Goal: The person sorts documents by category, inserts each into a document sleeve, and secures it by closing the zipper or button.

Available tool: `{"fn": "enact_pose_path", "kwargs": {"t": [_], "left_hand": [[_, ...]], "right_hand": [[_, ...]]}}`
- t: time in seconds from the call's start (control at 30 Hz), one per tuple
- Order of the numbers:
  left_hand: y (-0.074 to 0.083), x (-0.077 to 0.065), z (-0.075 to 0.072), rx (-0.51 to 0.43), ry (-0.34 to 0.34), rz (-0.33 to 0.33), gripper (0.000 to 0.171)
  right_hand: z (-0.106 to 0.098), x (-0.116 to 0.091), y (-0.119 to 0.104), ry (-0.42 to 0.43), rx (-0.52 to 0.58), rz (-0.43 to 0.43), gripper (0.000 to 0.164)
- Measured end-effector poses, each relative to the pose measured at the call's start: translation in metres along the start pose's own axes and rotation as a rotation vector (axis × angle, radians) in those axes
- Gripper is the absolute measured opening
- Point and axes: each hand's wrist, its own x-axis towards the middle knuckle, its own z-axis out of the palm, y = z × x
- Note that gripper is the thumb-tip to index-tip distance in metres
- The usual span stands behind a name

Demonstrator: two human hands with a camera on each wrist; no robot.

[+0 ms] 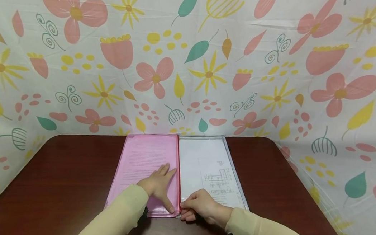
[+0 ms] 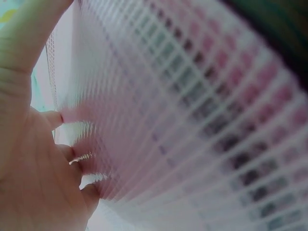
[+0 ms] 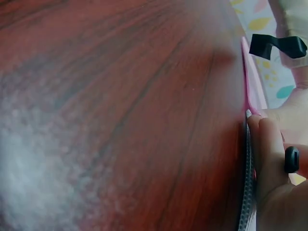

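Observation:
A pink translucent zip pouch (image 1: 145,154) holding a printed sheet lies on the table, with a red zipper edge (image 1: 178,161) along its right side. Beside it is a clear pouch (image 1: 190,160) with a sheet of text and a line drawing. My left hand (image 1: 160,185) rests flat on the pink pouch, fingers spread, thumb near its lower right corner. The left wrist view shows the palm (image 2: 33,173) close against the ribbed plastic. My right hand (image 1: 204,206) pinches the pink pouch at the lower end of the zipper edge; its fingertips hide any zip pull.
The dark brown wooden table (image 1: 65,175) extends on both sides of the pouches. Behind it hangs a white flower-print cloth (image 1: 185,78), reaching the table's back edge. Black wrist straps show at both cuffs, one clip (image 3: 291,160) in the right wrist view.

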Motion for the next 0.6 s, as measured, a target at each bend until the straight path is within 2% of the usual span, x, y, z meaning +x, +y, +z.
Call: {"fn": "enact_pose_path", "kwargs": {"t": [0.27, 0.6], "left_hand": [[0.0006, -0.0007, 0.0018, 0.008, 0.002, 0.0, 0.139], [0.0012, -0.0024, 0.0008, 0.006, 0.01, 0.0, 0.139]], "right_hand": [[-0.0003, 0.0048, -0.0052, 0.043, -0.002, -0.006, 0.018], [-0.0002, 0.0102, -0.0088, 0.082, -0.073, -0.028, 0.019]]}}
